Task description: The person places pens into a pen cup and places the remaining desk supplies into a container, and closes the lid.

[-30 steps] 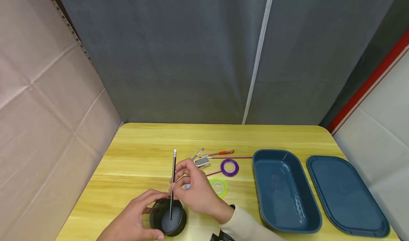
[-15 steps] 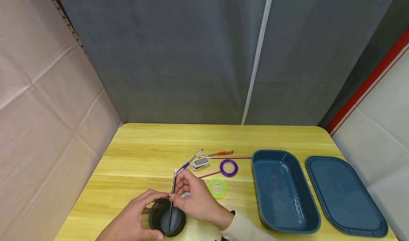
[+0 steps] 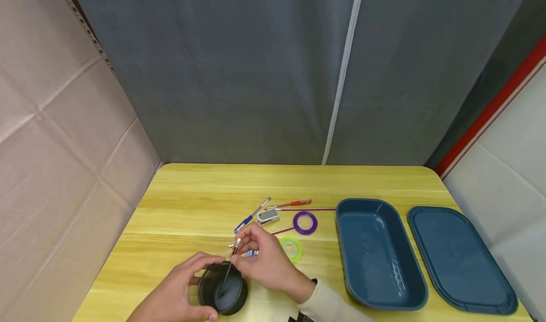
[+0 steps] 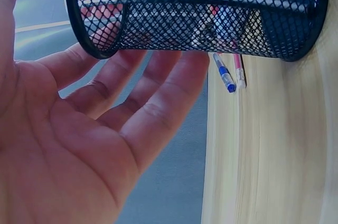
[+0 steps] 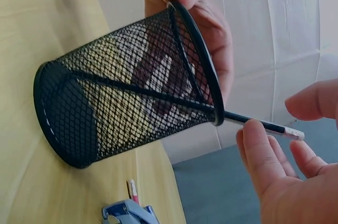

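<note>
A black mesh pen holder stands upright near the table's front, its bottom on the wood. My left hand holds it from the left, thumb in front and fingers round the far side. Inside leans a black pencil, its white eraser end sticking out past the rim in the right wrist view. My right hand is beside that end. Its thumb stands apart from the pencil, and the other fingers are spread close to it; whether one touches it I cannot tell.
Beyond my right hand lie a blue pen, a red pen, a small grey stapler, red pencils, a purple tape roll and a green tape roll. A blue bin and its lid are right.
The pencil has gone down into the pen holder and now tilts against its rim. My right hand has lowered and its thumb has let go. My left hand has stayed on the holder.
</note>
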`<action>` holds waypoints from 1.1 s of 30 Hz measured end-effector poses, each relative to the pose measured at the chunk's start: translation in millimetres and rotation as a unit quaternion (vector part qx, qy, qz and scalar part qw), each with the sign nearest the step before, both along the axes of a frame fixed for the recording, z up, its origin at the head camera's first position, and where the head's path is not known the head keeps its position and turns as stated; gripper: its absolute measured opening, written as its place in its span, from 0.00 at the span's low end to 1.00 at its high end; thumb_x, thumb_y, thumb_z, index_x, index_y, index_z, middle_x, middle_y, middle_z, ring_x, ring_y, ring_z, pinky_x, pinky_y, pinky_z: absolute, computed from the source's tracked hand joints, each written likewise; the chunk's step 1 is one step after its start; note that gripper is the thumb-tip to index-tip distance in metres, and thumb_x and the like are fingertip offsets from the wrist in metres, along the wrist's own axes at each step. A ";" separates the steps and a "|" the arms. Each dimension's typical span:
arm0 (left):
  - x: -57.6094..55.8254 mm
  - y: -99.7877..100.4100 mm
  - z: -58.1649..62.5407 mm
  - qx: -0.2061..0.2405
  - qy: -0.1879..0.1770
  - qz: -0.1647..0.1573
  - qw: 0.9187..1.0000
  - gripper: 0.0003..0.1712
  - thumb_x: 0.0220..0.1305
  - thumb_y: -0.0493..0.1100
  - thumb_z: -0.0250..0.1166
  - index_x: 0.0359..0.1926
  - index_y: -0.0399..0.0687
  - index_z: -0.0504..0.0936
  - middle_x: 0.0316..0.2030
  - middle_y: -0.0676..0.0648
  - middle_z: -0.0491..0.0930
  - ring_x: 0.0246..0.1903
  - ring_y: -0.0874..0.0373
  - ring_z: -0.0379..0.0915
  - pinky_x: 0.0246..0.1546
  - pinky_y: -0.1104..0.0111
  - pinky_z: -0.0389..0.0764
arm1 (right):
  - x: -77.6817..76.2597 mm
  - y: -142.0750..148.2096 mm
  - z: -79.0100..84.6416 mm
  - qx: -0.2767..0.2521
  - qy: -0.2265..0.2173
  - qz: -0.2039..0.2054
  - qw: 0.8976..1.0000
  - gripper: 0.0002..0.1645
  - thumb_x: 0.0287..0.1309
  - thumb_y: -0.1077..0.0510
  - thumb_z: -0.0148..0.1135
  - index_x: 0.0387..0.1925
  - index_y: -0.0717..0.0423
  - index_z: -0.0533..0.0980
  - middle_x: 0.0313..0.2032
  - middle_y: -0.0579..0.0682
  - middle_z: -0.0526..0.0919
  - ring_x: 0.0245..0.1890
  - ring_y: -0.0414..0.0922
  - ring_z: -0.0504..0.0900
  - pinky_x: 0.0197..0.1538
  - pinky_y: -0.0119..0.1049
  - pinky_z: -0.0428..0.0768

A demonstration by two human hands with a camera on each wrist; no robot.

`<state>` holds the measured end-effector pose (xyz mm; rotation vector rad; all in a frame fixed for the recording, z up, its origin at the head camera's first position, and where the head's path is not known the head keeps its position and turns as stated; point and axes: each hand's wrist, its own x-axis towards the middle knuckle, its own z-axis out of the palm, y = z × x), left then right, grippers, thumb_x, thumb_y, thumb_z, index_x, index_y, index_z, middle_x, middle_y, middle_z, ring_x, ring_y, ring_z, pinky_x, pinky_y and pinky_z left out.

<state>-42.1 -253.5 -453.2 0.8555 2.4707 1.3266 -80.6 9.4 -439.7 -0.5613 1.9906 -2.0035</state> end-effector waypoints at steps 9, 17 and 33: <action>0.2 0.6 -1.2 -0.016 0.018 0.008 1.000 0.50 0.48 0.48 0.87 0.72 0.59 0.74 0.61 0.52 0.80 0.60 0.61 0.77 0.42 0.67 0.82 | -12.5 11.3 -3.1 -0.006 0.007 -0.021 1.000 0.18 0.60 0.67 0.70 0.51 0.64 0.77 0.47 0.63 0.85 0.45 0.43 0.86 0.48 0.32 0.88; -0.3 -0.4 -2.6 -0.012 0.002 0.008 1.000 0.50 0.49 0.46 0.87 0.73 0.61 0.73 0.63 0.53 0.79 0.61 0.62 0.76 0.43 0.67 0.82 | -26.6 23.3 -8.0 0.055 0.026 -0.024 0.998 0.17 0.62 0.68 0.70 0.52 0.60 0.81 0.51 0.56 0.87 0.55 0.55 0.86 0.58 0.38 0.86; -1.0 -0.6 -1.5 -0.023 -0.016 0.018 0.999 0.51 0.49 0.46 0.87 0.72 0.67 0.72 0.63 0.54 0.79 0.61 0.62 0.76 0.45 0.66 0.84 | -52.5 30.3 -25.5 0.170 0.060 -0.060 0.982 0.16 0.61 0.68 0.71 0.50 0.56 0.85 0.51 0.59 0.89 0.55 0.54 0.87 0.58 0.41 0.87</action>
